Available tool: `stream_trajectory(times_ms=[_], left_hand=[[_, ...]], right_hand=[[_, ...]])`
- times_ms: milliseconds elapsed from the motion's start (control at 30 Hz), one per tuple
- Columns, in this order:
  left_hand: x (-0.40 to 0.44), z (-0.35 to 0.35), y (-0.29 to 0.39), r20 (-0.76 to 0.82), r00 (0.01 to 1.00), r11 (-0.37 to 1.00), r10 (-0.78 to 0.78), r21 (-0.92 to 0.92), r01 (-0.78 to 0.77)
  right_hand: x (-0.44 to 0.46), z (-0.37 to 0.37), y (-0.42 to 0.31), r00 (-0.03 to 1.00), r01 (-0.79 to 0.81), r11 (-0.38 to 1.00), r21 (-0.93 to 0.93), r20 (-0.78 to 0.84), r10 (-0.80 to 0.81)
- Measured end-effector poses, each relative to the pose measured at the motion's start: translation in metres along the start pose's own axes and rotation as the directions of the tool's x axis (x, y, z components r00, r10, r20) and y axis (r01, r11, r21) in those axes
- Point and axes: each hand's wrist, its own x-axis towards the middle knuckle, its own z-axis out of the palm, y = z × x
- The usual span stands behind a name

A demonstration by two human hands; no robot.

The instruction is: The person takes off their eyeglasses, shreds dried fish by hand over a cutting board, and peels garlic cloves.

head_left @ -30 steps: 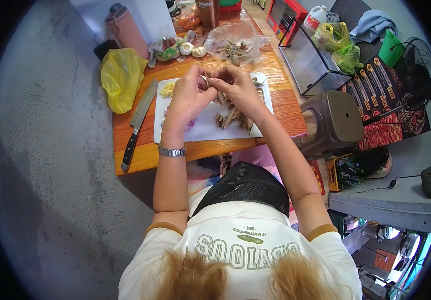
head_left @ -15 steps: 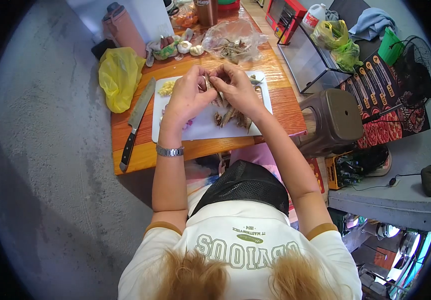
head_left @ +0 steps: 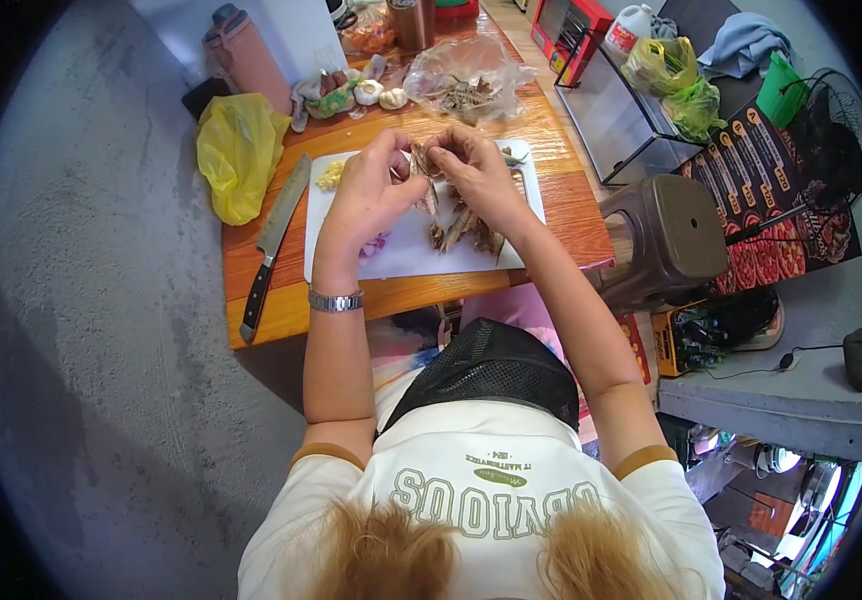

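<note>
Over the white cutting board (head_left: 406, 262), my left hand (head_left: 376, 195) and my right hand (head_left: 481, 180) pinch a small dried fish (head_left: 427, 186) between them. Its silvery-brown body hangs down between the fingertips, partly covered by them. A pile of dried fish (head_left: 469, 232) lies on the board below my right hand. Chopped yellowish bits, like garlic (head_left: 329, 177), sit at the board's upper left. Chopped red onion (head_left: 375, 244) shows beside my left wrist. To the left of the board, a large knife (head_left: 276, 235) rests on the wooden table (head_left: 331, 318).
An open clear plastic bag (head_left: 466, 75) with more dried fish lies beyond the board. Garlic bulbs (head_left: 369, 93) stand left of it. A yellow plastic bag (head_left: 239, 158) hangs over the table's left edge. A brown stool (head_left: 686, 235) is at the right.
My hands have drawn slightly apart at the fingertips, and more of the dried fish shows between them. My left hand has shifted a little left, uncovering more red onion.
</note>
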Motion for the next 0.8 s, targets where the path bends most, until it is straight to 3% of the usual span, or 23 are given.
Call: stream_trajectory(times_ms=[167, 533, 700, 800], left_hand=[[0.0, 0.0, 0.0, -0.004, 1.0, 0.999, 0.007, -0.034, -0.008], [-0.001, 0.001, 0.0, -0.008, 0.999, 0.999, 0.037, 0.033, -0.037], [-0.003, -0.001, -0.002, 0.002, 1.0, 0.999, 0.001, -0.052, -0.001], [-0.002, -0.003, -0.002, 0.019, 1.0, 0.997, -0.011, -0.082, 0.013]], right_hand=[[-0.004, 0.002, -0.012, 0.999, -0.039, 0.986, 0.161, 0.023, 0.036], [0.001, 0.001, -0.006, 1.0, 0.005, 0.995, -0.1, -0.018, -0.007], [0.003, -0.004, -0.001, 0.998, -0.021, 0.996, -0.084, -0.057, 0.016], [0.012, -0.007, -0.001, 0.986, -0.012, 0.999, -0.036, -0.164, 0.006]])
